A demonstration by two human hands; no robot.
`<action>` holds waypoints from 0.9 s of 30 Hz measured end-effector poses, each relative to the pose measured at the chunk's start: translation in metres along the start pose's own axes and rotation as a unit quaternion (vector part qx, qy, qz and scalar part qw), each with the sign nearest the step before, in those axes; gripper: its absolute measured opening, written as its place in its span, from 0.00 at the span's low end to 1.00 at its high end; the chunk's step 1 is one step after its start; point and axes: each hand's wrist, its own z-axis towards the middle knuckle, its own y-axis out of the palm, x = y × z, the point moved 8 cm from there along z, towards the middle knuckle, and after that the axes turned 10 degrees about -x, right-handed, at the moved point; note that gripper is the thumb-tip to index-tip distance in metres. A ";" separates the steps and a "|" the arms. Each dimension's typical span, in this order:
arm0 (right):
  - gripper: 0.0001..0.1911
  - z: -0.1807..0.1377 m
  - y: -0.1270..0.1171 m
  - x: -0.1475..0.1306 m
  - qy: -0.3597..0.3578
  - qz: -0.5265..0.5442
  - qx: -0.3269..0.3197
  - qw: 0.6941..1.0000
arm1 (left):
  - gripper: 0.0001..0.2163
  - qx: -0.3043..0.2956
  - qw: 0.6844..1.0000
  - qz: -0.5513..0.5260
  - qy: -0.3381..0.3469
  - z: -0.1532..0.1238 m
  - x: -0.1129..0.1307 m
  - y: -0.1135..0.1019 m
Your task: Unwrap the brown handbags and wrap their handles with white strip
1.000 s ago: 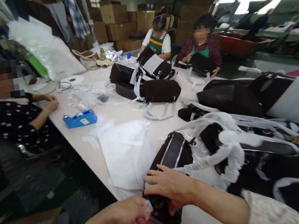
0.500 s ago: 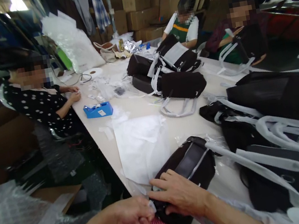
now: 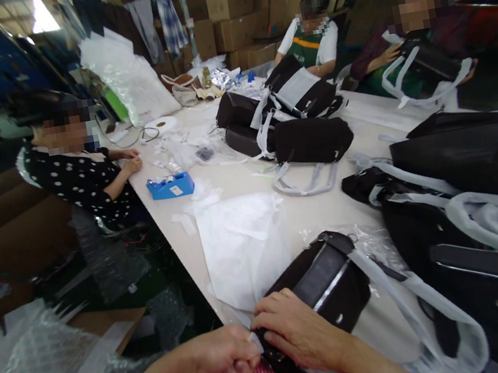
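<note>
A black handbag lies tilted at the near table edge, its near end against the red checked apron. My right hand is over this near end, fingers bent and pressing on it. Just left of it, my left hand is closed in a fist around a thin white strip, whose ends poke out of the fist. What joins the strip to the bag is hidden. From the bag's far end a handle wrapped in white loops to the right. White sheets lie flat just beyond the bag.
More black handbags crowd the right side, and others are piled mid-table. A blue tape dispenser stands at the left edge. Bubble wrap fills the floor at left. Three people sit around the table.
My right hand's fingers have drawn closer together on the bag. The bag's wrapped handle now drapes nearer on the right. The view has shifted slightly; my left fist stays in place.
</note>
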 end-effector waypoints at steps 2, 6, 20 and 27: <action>0.17 -0.005 -0.001 -0.003 -0.039 0.021 -0.008 0.999 | 0.18 -0.025 0.999 -0.024 -0.004 -0.001 0.000 0.003; 0.22 -0.008 0.000 -0.003 -0.066 0.040 0.013 0.997 | 0.18 -0.044 0.998 -0.050 -0.008 -0.004 -0.001 0.004; 0.09 0.009 0.016 0.006 -0.035 -0.002 0.040 0.999 | 0.14 0.291 0.920 0.243 0.101 -0.049 0.034 -0.014; 0.08 0.013 0.018 0.009 -0.035 0.003 0.056 0.998 | 0.05 0.428 0.731 0.527 0.066 -0.055 0.049 0.004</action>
